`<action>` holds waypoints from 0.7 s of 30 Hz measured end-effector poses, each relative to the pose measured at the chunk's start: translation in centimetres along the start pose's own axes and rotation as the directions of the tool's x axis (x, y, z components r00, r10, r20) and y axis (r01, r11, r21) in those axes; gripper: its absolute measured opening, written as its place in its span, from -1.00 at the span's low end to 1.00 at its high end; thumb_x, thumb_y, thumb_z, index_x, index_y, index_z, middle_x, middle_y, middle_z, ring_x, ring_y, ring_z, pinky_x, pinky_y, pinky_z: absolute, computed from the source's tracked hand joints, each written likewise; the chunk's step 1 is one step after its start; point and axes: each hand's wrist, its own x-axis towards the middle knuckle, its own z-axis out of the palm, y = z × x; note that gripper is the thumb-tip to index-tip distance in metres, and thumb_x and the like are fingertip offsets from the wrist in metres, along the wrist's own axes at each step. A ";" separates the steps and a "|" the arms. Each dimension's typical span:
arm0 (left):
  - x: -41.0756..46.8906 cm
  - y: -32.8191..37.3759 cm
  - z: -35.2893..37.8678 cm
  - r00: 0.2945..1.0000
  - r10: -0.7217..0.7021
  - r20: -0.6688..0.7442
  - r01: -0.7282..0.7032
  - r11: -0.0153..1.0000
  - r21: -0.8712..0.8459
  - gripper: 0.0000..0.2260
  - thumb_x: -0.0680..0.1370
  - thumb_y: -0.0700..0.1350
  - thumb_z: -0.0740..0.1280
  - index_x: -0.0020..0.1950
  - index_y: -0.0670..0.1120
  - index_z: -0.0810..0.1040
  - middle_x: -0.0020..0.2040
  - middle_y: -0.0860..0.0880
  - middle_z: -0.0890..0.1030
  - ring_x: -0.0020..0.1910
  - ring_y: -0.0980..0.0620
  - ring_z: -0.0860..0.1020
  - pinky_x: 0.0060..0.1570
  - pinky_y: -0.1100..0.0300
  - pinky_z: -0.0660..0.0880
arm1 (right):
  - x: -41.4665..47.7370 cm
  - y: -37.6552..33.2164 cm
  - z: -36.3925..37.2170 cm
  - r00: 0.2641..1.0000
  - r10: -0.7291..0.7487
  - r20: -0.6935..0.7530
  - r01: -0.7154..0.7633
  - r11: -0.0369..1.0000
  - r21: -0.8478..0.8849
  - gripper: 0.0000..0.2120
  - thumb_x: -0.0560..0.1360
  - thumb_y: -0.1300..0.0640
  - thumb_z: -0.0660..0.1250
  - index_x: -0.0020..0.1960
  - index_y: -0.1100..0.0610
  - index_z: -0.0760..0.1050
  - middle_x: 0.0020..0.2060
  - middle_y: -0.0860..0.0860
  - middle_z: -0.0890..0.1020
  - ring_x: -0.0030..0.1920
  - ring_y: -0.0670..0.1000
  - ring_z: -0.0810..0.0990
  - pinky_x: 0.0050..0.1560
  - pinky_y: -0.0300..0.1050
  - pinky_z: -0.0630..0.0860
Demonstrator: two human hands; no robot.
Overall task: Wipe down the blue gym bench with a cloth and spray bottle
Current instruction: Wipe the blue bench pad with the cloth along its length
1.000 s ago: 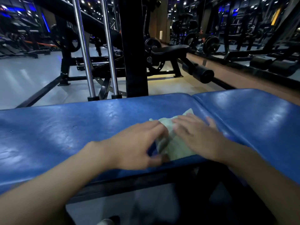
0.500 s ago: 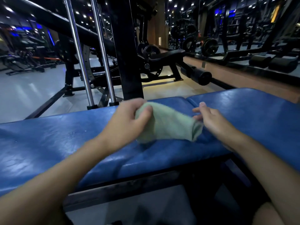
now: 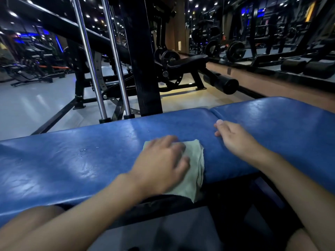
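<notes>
The blue padded gym bench runs across the view in two sections that meet at a seam near the middle right. A pale green folded cloth lies on the left section and hangs over its near edge. My left hand lies flat on the cloth with spread fingers and presses it onto the padding. My right hand rests on the bench just right of the cloth, near the seam, fingers loose, holding nothing. No spray bottle is in view.
A thick black upright post and two chrome guide rods stand just behind the bench. A black bench with a roller pad is farther back. Grey floor spreads to the left.
The cloth was held up between both hands half a second ago. Now it lies on the bench under my left hand, and my right hand has let go and moved right.
</notes>
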 end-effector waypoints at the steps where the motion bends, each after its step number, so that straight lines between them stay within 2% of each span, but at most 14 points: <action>1: -0.5 0.9 1.0 0.998 0.015 0.055 -0.019 0.997 0.070 -0.44 0.57 0.22 -0.10 0.38 -0.02 0.42 0.41 -0.02 0.40 0.42 -0.09 0.34 0.39 -0.04 0.24 | -0.1 0.0 0.3 0.999 -0.039 -0.006 0.038 0.998 -0.057 -0.38 0.48 -0.37 -0.08 -0.01 0.15 0.42 -0.15 0.04 0.63 -0.01 0.09 0.59 0.19 0.15 0.46; 3: -1.2 1.5 2.3 0.985 -0.030 0.167 0.000 0.984 0.178 -0.30 0.51 0.31 -0.25 0.57 0.03 0.13 0.58 0.00 0.15 0.57 -0.12 0.08 0.45 -0.21 0.07 | -0.3 -0.1 0.8 0.994 -0.105 0.005 0.105 0.983 -0.150 -0.52 0.52 -0.27 -0.05 -0.14 0.13 0.34 -0.27 0.02 0.55 -0.13 0.10 0.55 0.07 0.17 0.48; 4: -1.3 1.3 2.6 0.974 -0.071 0.214 0.029 0.981 0.194 -0.28 0.48 0.34 -0.31 0.60 0.10 -0.03 0.63 0.03 0.02 0.60 -0.13 -0.03 0.45 -0.28 -0.01 | -0.3 -0.2 1.1 0.991 -0.136 0.013 0.136 0.974 -0.182 -0.59 0.57 -0.20 -0.01 -0.21 0.11 0.32 -0.31 -0.01 0.50 -0.17 0.08 0.51 0.01 0.15 0.46; 6: -0.7 0.7 2.7 0.960 -0.130 0.249 0.086 0.980 0.180 -0.31 0.46 0.38 -0.35 0.58 0.23 -0.18 0.64 0.09 -0.12 0.60 -0.15 -0.11 0.43 -0.37 -0.10 | -0.4 -0.6 1.6 0.984 -0.178 0.034 0.180 0.950 -0.257 -0.66 0.62 -0.12 0.03 -0.23 0.03 0.34 -0.27 -0.06 0.49 -0.12 0.05 0.50 -0.04 0.07 0.41; 8: 0.9 -0.1 2.6 0.940 -0.179 0.289 0.139 0.978 0.155 -0.41 0.54 0.37 -0.27 0.57 0.30 -0.20 0.63 0.12 -0.17 0.60 -0.14 -0.15 0.43 -0.38 -0.15 | 0.2 -0.9 2.0 0.982 -0.177 0.067 0.189 0.930 -0.315 -0.72 0.63 -0.11 0.03 -0.07 -0.08 0.47 -0.02 -0.11 0.57 0.11 0.04 0.51 0.10 0.01 0.36; 9: 2.0 -0.7 2.5 0.926 -0.209 0.315 0.174 0.975 0.136 -0.45 0.58 0.34 -0.22 0.57 0.31 -0.19 0.63 0.12 -0.19 0.60 -0.13 -0.17 0.44 -0.37 -0.18 | 0.6 -1.1 2.2 0.984 -0.153 0.090 0.175 0.926 -0.333 -0.71 0.64 -0.11 0.03 0.12 -0.10 0.50 0.16 -0.09 0.56 0.24 0.03 0.47 0.23 0.01 0.33; 10: 3.2 -1.5 2.6 0.913 -0.232 0.334 0.203 0.972 0.119 -0.48 0.60 0.33 -0.19 0.57 0.33 -0.18 0.63 0.11 -0.21 0.60 -0.12 -0.19 0.44 -0.37 -0.20 | 1.0 -1.2 2.4 0.984 -0.137 0.114 0.169 0.921 -0.352 -0.66 0.65 -0.11 0.03 0.30 -0.08 0.46 0.31 -0.08 0.50 0.36 0.00 0.40 0.35 0.02 0.27; 12: 5.9 -3.5 2.9 0.897 -0.269 0.351 0.246 0.963 0.109 -0.49 0.61 0.33 -0.17 0.55 0.36 -0.17 0.63 0.07 -0.23 0.60 -0.10 -0.20 0.45 -0.36 -0.21 | 1.5 -1.1 3.2 0.977 -0.137 0.163 0.193 0.892 -0.408 -0.56 0.65 -0.12 0.01 0.48 -0.04 0.31 0.48 -0.10 0.34 0.50 -0.06 0.20 0.50 0.04 0.06; 15: 10.6 -6.8 3.8 0.889 -0.311 0.335 0.286 0.950 0.124 -0.50 0.60 0.35 -0.14 0.54 0.41 -0.12 0.64 -0.01 -0.21 0.61 -0.10 -0.18 0.45 -0.36 -0.20 | 1.7 -0.6 4.8 0.954 -0.144 0.262 0.265 0.813 -0.519 -0.50 0.64 -0.18 -0.06 0.55 -0.08 0.15 0.58 -0.09 0.12 0.57 -0.09 -0.02 0.54 0.08 -0.13; 17: 13.9 -9.0 4.2 0.881 -0.338 0.331 0.313 0.941 0.127 -0.50 0.60 0.35 -0.11 0.54 0.41 -0.11 0.64 -0.01 -0.17 0.61 -0.10 -0.17 0.44 -0.37 -0.21 | 1.6 -0.5 5.4 0.945 -0.116 0.305 0.285 0.748 -0.599 -0.43 0.61 -0.26 -0.16 0.56 -0.10 0.08 0.59 -0.09 0.03 0.58 -0.07 -0.09 0.53 0.12 -0.13; 19: 16.6 -10.8 4.6 0.872 -0.364 0.327 0.337 0.931 0.140 -0.48 0.59 0.37 -0.12 0.54 0.40 -0.10 0.64 0.00 -0.13 0.61 -0.11 -0.14 0.44 -0.38 -0.19 | 1.5 -0.6 5.5 0.947 -0.126 0.297 0.292 0.728 -0.621 -0.27 0.46 -0.33 -0.35 0.55 -0.12 0.05 0.60 -0.11 0.01 0.58 -0.07 -0.10 0.53 0.13 -0.11; 21: 18.5 -11.9 4.8 0.862 -0.393 0.320 0.364 0.919 0.149 -0.46 0.56 0.39 -0.13 0.55 0.40 -0.09 0.65 0.00 -0.07 0.61 -0.14 -0.08 0.43 -0.40 -0.15 | 1.5 -0.6 5.5 0.948 -0.126 0.291 0.289 0.723 -0.627 -0.16 0.34 -0.32 -0.44 0.55 -0.14 0.04 0.59 -0.12 0.00 0.58 -0.08 -0.11 0.53 0.12 -0.11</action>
